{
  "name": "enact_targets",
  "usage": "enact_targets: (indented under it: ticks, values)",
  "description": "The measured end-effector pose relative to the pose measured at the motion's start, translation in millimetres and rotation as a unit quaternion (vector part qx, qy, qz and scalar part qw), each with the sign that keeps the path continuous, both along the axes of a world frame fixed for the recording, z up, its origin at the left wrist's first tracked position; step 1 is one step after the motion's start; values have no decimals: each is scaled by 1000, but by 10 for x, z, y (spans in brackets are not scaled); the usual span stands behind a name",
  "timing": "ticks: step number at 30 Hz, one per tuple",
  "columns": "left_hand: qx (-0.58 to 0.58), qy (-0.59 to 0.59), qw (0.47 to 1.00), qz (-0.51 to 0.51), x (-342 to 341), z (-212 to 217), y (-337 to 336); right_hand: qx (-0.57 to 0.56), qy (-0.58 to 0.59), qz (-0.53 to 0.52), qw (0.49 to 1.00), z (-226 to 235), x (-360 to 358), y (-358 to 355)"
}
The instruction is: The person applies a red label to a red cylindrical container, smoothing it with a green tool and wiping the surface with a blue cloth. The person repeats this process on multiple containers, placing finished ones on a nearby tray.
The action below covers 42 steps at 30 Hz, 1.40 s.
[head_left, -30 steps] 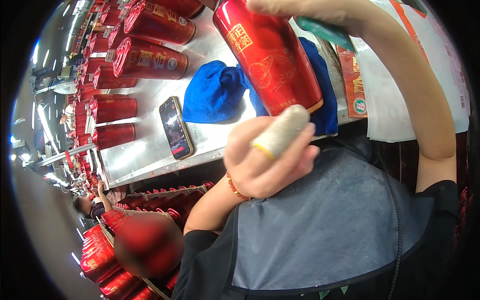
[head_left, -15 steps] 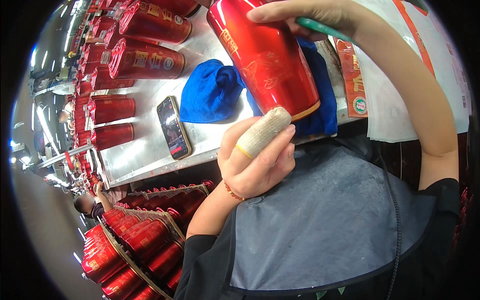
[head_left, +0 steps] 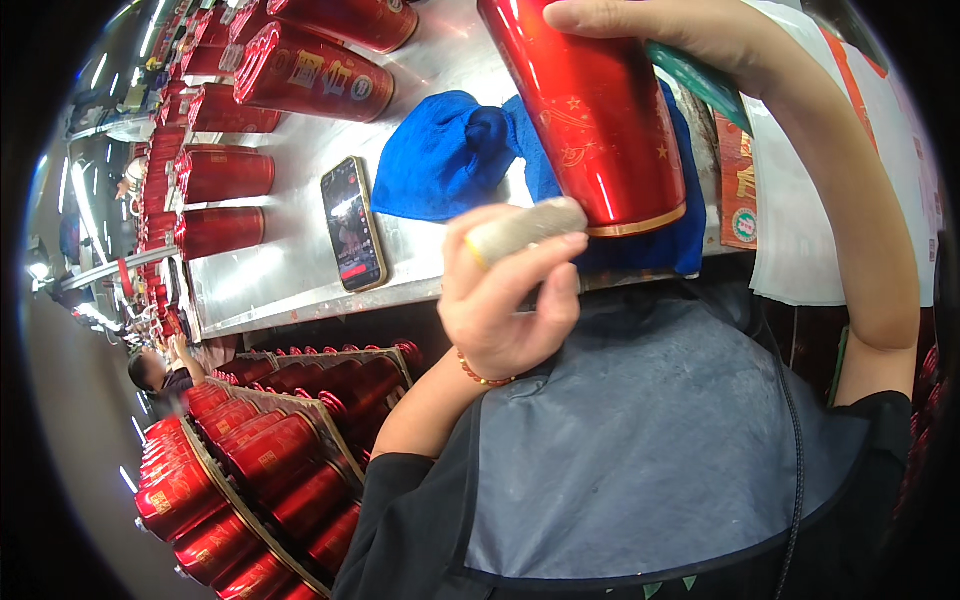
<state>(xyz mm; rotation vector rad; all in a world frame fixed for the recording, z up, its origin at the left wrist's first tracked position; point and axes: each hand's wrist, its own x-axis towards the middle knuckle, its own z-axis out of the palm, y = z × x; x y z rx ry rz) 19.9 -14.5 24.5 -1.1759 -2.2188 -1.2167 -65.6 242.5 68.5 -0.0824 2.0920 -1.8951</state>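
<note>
bottle [head_left: 615, 130], red and glossy, is held at a slant over a blue cloth [head_left: 690, 170] near the edge of the metal table [head_left: 280, 285], gripped by the right hand [head_left: 680, 25] with the thumb laid on its near side. a slip could be caused by the smooth surface if that grip were loosened, since no firm support is seen to be given by the left hand [head_left: 505, 300], whose fingers are loosely curled beside the base. the printed design could be scuffed if the finger sleeve [head_left: 520, 232], worn on 1 finger, were pressed too hard. if the bottle were swung left, the other bottles [head_left: 315, 75] could be knocked, and the phone [head_left: 352, 225] nudged. the bottle's top is cut off by the upper border, and most right fingers are hidden behind its body. a green object [head_left: 705, 85], partly covered by the right hand, cannot be identified. whether the base is touched by the sleeve, whether it is rested on the cloth, and whether anything is pinched in the left hand cannot be told.
</note>
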Motion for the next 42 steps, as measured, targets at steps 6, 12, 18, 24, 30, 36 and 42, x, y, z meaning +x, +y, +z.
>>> enact_targets:
  ticks: [6,12,18,24,30,36,42]
  values:
    - [-25,84,996,-17,68,-119,8,-58,-49,60,995,186,92,94]
    - [-53,131,989,-41,38,-114,35,-56,-29,49,997,263,163,24]
    - [-41,176,980,-83,-67,-55,133,-22,-57,12,998,128,56,-28]
    - [-28,163,981,-101,-93,-62,241,-36,-36,36,998,199,93,-39]
    - [25,-74,997,-26,-103,-112,126,-29,-27,25,999,282,187,8]
    - [76,-329,940,-40,-85,-76,308,-35,2,15,999,61,41,-38]
    - [74,-354,931,-44,-84,-36,324,-25,-4,9,1000,88,65,-34]
